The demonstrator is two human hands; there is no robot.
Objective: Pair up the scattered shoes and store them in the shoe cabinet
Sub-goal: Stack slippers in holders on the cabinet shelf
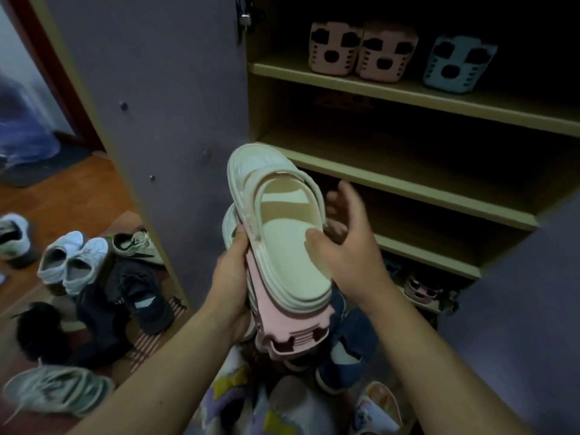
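Wooden flooring [59,199] ran off to the left, and right in front stood the shoe cabinet [408,92] with its purple door [150,98] swung wide open. Centre stage was the cream slipper [282,224], sole-side down on a pink shoe rack [288,328], with a second cream slipper [230,227] just peeking out beneath it on the lower tier. The left hand [230,271] gripped the stack from the side, fingers curled round the slipper's edge and the rack. The right hand [348,243] had its thumb pressed on the insole, the fingers spread loosely beyond the slipper's far edge, clamped on nothing. All of this was held up before the middle shelf [408,183], not yet on it. Up on the top shelf [439,95] stood two pink racks [361,51] side by side and a blue rack [455,64] next to them. Out on the floor to the left lay a pair of white sneakers [73,262], a green-marked sneaker [135,244], dark shoes [135,296] and a mint sneaker [59,390]. Any logo or writing on them was too blurred to read.
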